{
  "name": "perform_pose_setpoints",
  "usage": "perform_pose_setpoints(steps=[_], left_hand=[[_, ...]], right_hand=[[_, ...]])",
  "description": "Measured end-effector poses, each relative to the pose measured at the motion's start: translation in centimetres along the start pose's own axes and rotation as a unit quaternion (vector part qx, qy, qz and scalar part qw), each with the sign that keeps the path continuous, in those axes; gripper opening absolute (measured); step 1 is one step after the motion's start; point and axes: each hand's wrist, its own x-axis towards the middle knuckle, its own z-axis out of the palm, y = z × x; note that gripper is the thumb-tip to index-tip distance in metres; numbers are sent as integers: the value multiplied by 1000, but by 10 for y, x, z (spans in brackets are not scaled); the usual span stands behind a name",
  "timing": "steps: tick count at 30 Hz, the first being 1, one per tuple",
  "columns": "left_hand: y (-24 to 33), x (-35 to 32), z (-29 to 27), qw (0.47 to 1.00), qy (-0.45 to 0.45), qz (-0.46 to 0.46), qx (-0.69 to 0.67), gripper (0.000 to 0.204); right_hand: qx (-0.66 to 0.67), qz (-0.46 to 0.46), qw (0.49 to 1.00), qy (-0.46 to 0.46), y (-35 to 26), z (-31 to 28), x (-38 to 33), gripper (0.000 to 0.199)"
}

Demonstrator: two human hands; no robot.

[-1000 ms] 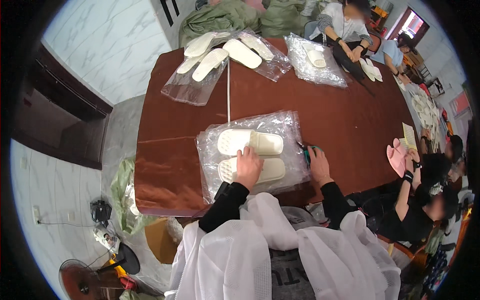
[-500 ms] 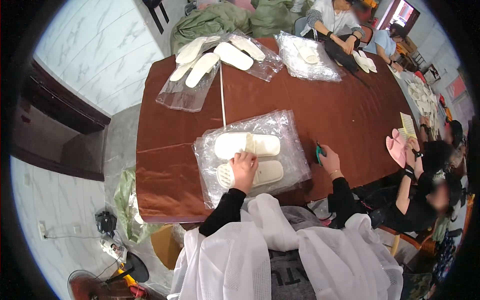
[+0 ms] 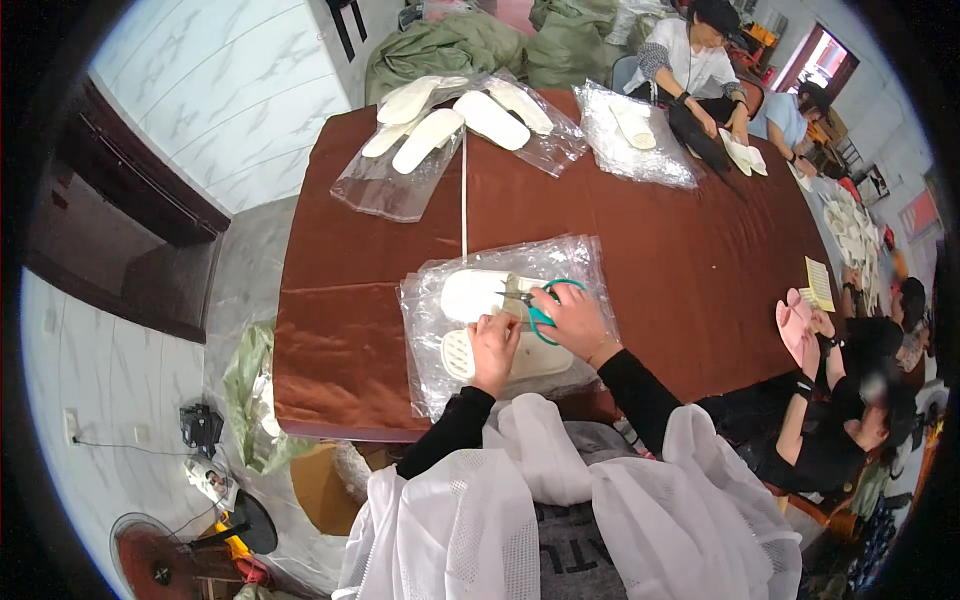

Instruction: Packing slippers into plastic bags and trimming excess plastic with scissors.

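Note:
Two cream slippers lie side by side on a stack of clear plastic bags in front of me. My left hand comes over the near slipper, its bent fingers pinching the near edge of the far slipper. In my right hand is a pair of scissors with green handles. Their blades reach left over the far slipper, close to the strap's edge and just above my left fingertips. My hands hide part of both slippers, and I cannot make out whether the blades touch anything.
Across the brown-covered table lie bagged cream slippers and another plastic-bag pile. On the right a co-worker's hands hold a pink slipper; another person handles cream slippers at the far side. A fan stands lower left.
My right hand has moved left with the scissors, from the bare tabletop to over the far slipper. My left hand stays at the slippers, and the whole view has shifted a little.

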Motion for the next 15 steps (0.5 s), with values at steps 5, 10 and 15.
perform_pose_setpoints(steps=[5,10,15], left_hand=[[3,3,-4,999,3,-5,-42,7],[-2,1,-5,984,1,-78,-157,6],[3,-2,-7,963,-12,-135,-235,6]], right_hand=[[34,17,999,-19,16,6,3,50],[-51,57,996,-35,20,-2,-13,52],[-33,17,999,-10,2,0,-8,57]])
